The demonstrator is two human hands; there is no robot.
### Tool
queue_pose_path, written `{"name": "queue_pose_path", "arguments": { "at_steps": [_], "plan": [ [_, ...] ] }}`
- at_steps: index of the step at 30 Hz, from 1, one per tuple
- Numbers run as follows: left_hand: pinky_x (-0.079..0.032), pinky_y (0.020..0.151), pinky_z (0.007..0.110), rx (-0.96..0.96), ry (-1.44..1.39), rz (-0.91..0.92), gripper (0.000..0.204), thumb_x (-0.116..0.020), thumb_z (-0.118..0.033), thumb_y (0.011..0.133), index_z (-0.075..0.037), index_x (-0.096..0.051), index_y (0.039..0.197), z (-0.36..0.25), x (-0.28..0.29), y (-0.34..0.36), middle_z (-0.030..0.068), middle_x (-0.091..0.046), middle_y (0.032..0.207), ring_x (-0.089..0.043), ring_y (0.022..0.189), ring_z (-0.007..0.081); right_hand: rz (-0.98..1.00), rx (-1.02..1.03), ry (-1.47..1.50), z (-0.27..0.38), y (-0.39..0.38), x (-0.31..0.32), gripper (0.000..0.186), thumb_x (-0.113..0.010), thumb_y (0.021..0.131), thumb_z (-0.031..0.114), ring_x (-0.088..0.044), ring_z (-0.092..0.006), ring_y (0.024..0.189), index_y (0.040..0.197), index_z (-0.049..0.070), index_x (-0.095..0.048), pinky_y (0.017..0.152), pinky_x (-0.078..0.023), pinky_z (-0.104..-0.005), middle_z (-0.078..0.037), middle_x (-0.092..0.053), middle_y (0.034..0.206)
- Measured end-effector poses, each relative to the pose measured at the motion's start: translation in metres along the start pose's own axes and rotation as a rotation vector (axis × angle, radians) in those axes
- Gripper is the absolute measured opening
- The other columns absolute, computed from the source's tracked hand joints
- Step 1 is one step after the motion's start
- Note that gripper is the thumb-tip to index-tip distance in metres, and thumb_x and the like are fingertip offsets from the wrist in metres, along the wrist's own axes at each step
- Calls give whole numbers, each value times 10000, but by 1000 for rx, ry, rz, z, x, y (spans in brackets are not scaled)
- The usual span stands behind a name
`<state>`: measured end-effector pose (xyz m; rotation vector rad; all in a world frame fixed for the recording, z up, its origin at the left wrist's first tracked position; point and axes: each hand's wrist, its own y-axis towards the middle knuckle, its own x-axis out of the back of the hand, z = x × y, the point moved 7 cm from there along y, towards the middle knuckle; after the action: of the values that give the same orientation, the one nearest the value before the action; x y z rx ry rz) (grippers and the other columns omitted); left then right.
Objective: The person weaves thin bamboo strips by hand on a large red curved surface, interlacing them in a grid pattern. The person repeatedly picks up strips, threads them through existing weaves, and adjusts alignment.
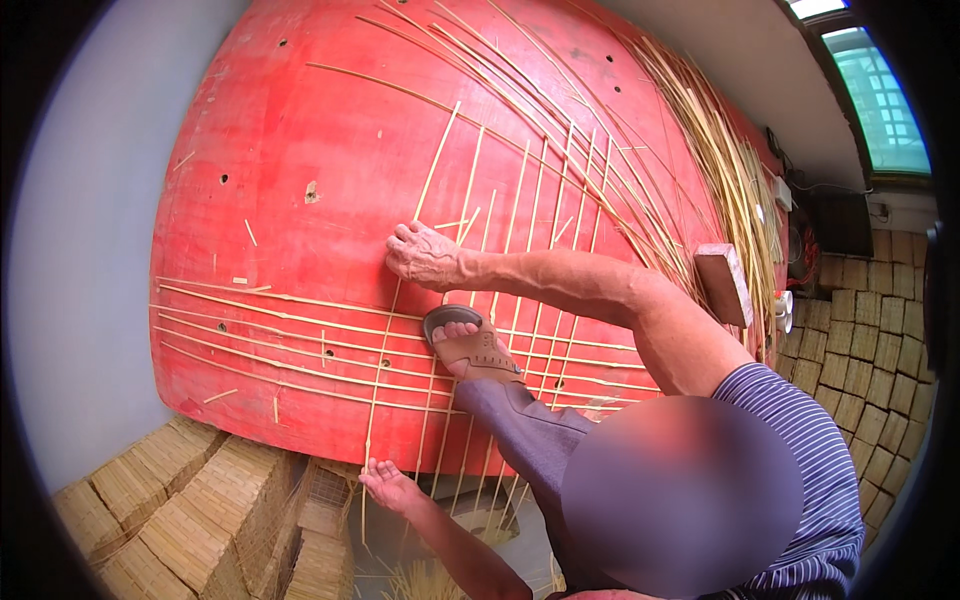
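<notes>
A weave of thin pale bamboo strips lies across a red board, lengthwise strips crossing several upright ones. My right hand is closed over the leftmost upright bamboo strip, knuckles up, at its middle. Past the board's front edge, my left hand has its fingers closed on the lower part of the same strip, palm turned upward. The strip's lower end hangs beyond the edge. Between my hands, my foot in a brown sandal presses on the crossed strips, hiding part of them.
Loose long strips fan over the far right of the red board, beside a thick bundle. A brick-like block rests on the right. Stacked bamboo bundles stand at lower left; more stacks are at right.
</notes>
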<state>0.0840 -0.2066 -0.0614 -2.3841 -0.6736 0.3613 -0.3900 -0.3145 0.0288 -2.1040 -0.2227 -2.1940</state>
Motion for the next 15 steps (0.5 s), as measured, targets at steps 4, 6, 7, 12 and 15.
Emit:
{"name": "queue_pose_path", "arguments": {
  "at_steps": [4,6,7,12,15],
  "plan": [
    [-492,828,334,20,-7,-4,439,-621,-364,978,0,-514,1199,2,4,4,140,-655,1081,-593,889,199,-22,3,4,1,1,1,177,-639,714,230,-509,-236,896,834,109,-595,719,-417,-371,-61,-531,898],
    [-491,818,327,35,-25,-4,425,-629,-354,976,-2,-520,1189,1,7,7,131,-660,1068,-594,881,195,-29,5,2,3,3,2,174,-635,717,233,-509,-237,889,830,108,-593,715,-416,-371,-61,-529,889],
    [-490,814,325,43,-36,-7,422,-633,-348,974,-3,-521,1188,2,9,8,128,-661,1066,-594,881,194,-30,6,-4,4,4,3,173,-634,718,234,-509,-237,885,829,107,-593,713,-416,-370,-61,-528,885],
    [-489,799,321,61,-51,-10,407,-642,-339,969,-6,-527,1173,4,4,5,118,-666,1045,-599,871,189,-28,-6,-22,2,0,-2,170,-630,720,235,-514,-238,883,824,105,-596,713,-420,-372,-62,-532,877],
    [-489,793,315,64,-38,-31,387,-640,-345,970,-12,-538,1137,3,2,4,109,-668,1015,-599,847,180,-12,-11,-6,2,1,0,179,-634,720,222,-517,-237,896,840,93,-599,732,-424,-371,-69,-539,895]
  ]
}}
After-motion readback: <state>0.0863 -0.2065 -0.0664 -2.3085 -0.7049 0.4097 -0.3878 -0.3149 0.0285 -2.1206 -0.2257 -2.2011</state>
